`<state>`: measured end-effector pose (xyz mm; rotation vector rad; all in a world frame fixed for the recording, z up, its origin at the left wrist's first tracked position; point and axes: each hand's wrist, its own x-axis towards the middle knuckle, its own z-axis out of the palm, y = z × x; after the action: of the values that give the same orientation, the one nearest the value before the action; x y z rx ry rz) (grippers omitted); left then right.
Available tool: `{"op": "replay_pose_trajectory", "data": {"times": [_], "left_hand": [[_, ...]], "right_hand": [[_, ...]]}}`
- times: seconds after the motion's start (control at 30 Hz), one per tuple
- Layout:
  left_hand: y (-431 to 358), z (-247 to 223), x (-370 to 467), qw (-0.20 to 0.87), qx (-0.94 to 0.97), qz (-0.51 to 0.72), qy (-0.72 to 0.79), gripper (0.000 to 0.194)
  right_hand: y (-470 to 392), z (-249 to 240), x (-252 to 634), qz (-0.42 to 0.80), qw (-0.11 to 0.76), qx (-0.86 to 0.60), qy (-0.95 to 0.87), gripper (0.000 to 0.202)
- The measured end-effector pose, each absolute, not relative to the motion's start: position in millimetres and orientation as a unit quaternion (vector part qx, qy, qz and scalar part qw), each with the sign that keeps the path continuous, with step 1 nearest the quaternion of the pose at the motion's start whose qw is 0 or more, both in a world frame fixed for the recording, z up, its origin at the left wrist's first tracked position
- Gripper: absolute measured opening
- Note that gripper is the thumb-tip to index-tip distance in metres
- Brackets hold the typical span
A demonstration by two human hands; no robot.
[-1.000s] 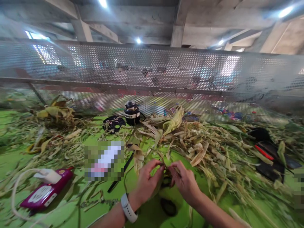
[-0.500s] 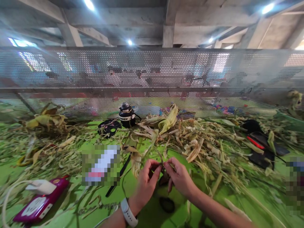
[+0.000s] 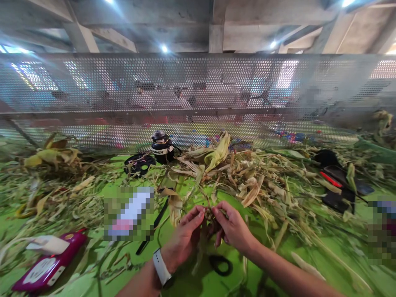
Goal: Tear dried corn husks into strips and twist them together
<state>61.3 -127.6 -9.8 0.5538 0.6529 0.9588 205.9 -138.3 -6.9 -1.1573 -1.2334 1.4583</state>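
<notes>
My left hand (image 3: pixel 187 231), with a white watch band (image 3: pixel 161 268) on its wrist, is closed, thumb and fingertip pinched together. My right hand (image 3: pixel 232 227) is closed in a like pinch just beside it. Between the fingertips is a thin, brownish dried husk strand (image 3: pixel 208 211), held by both hands; its lower part is partly hidden by the fingers. A pale strip of husk (image 3: pixel 198 258) hangs below my left hand. Under the hands, a black oval loop (image 3: pixel 220 265) lies on the green surface (image 3: pixel 188 284); what it belongs to is unclear.
Dried husks (image 3: pixel 253 189) lie heaped beyond the hands. A black jar-shaped bottle (image 3: pixel 162 147) stands near the perforated metal screen (image 3: pixel 198 86). To the left are a purple power bank (image 3: pixel 51 264) with a white plug, a blurred-out rectangle (image 3: pixel 130 214) and a dark strip (image 3: pixel 154 227).
My left hand has turned a little, and a pale husk strip now hangs below it. Both hands remain together around the strand. The whole view has shifted slightly.
</notes>
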Motion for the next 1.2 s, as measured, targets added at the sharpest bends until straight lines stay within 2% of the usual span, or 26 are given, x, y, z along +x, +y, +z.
{"op": "replay_pose_trajectory", "data": {"times": [0.13, 0.33, 0.47, 0.6, 0.7, 0.83, 0.97, 1.07, 1.13, 1.2], "left_hand": [[-127, -10, 60, 0.792, 0.308, 0.436, 0.297, 0.027], [-124, -4, 62, 0.710, 0.396, 0.428, 0.394, 0.028], [-123, -6, 61, 0.733, 0.356, 0.428, 0.391, 0.027], [-124, -10, 59, 0.777, 0.293, 0.449, 0.332, 0.025], [-124, -10, 58, 0.765, 0.341, 0.431, 0.335, 0.027], [-119, -6, 55, 0.713, 0.390, 0.439, 0.383, 0.030], [-114, 0, 50, 0.706, 0.385, 0.448, 0.391, 0.031], [-112, 2, 48, 0.709, 0.378, 0.449, 0.391, 0.030], [-110, 1, 47, 0.716, 0.358, 0.448, 0.397, 0.030], [-108, -1, 46, 0.718, 0.341, 0.451, 0.405, 0.032]], "right_hand": [[-140, -6, 203, 0.576, 0.451, -0.474, -0.491, 0.044], [-142, -10, 204, 0.522, 0.459, -0.484, -0.532, 0.036], [-143, -9, 207, 0.479, 0.454, -0.491, -0.569, 0.035], [-141, -4, 208, 0.563, 0.432, -0.486, -0.511, 0.039], [-140, -3, 208, 0.623, 0.402, -0.482, -0.467, 0.042], [-136, -3, 212, 0.601, 0.385, -0.491, -0.499, 0.044], [-127, 1, 227, 0.564, 0.363, -0.494, -0.553, 0.041], [-118, 5, 242, 0.478, 0.391, -0.496, -0.611, 0.030], [-115, 8, 250, 0.331, 0.418, -0.503, -0.681, 0.029], [-116, 9, 253, 0.128, 0.420, -0.479, -0.760, 0.036]]}}
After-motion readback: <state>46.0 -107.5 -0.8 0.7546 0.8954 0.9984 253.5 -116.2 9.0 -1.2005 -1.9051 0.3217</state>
